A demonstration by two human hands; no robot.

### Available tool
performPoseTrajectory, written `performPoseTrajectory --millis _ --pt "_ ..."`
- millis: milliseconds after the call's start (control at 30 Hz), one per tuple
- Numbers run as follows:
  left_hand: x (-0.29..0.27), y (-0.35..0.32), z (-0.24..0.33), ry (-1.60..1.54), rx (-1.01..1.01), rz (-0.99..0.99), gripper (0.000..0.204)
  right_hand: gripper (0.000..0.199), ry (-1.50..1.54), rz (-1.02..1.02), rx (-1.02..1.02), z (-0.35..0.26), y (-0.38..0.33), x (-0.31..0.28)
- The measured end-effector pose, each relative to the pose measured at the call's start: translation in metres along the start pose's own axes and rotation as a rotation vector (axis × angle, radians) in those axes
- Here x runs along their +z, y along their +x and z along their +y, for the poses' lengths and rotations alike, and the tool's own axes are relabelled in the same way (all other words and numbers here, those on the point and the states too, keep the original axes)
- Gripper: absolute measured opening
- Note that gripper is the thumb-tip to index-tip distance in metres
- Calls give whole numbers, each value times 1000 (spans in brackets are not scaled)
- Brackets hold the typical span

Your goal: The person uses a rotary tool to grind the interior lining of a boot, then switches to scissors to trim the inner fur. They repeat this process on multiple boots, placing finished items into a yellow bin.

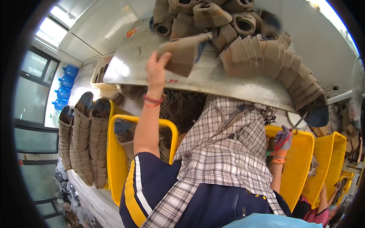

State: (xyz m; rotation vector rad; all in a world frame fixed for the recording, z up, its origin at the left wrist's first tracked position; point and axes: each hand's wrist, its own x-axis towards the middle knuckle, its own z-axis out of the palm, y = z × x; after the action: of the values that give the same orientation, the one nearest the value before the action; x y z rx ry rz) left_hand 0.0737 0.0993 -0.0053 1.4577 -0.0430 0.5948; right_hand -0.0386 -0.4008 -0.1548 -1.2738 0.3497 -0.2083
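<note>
In my bare left hand (pixel 156 72), with a red bracelet at the wrist, is a brown cone-shaped fabric piece (pixel 182 57) with a dark blue inside. The fingers pinch its near left edge above the table (pixel 213 84). My right hand (pixel 282 140), in a greyish glove with an orange cuff, is closed round red-handled scissors (pixel 286 141) beside a yellow basket. The blades point up and away to the right. A long curved row of nested brown pieces (pixel 279 62) lies on the table's right, its end hanging over the edge. Several rolled pieces (pixel 213 17) are heaped at the back.
Yellow baskets stand at my left (pixel 111 152) and right (pixel 300 163). Tall nested stacks of brown pieces (pixel 83 144) are at far left. Blue water bottles (pixel 65 88) line the wall. Dark stringy scraps (pixel 182 110) hang below the table. Another person (pixel 317 209) is at lower right.
</note>
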Motion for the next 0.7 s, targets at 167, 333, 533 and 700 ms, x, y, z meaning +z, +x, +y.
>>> performPoseTrajectory --millis 167,333,533,700 --pt "-42 -74 26 -517 -574 162 29 34 -572 -394 -237 -56 -29 59" --pt "-52 -150 -52 -1024 -1203 -68 29 36 -1230 -640 -544 -87 -61 133" --pt "-43 -178 -45 -583 -1314 -179 32 29 -1510 -880 -554 -45 -59 150" --pt "-40 -181 -46 -604 -1254 -116 34 28 -1543 -905 -814 -38 -57 168"
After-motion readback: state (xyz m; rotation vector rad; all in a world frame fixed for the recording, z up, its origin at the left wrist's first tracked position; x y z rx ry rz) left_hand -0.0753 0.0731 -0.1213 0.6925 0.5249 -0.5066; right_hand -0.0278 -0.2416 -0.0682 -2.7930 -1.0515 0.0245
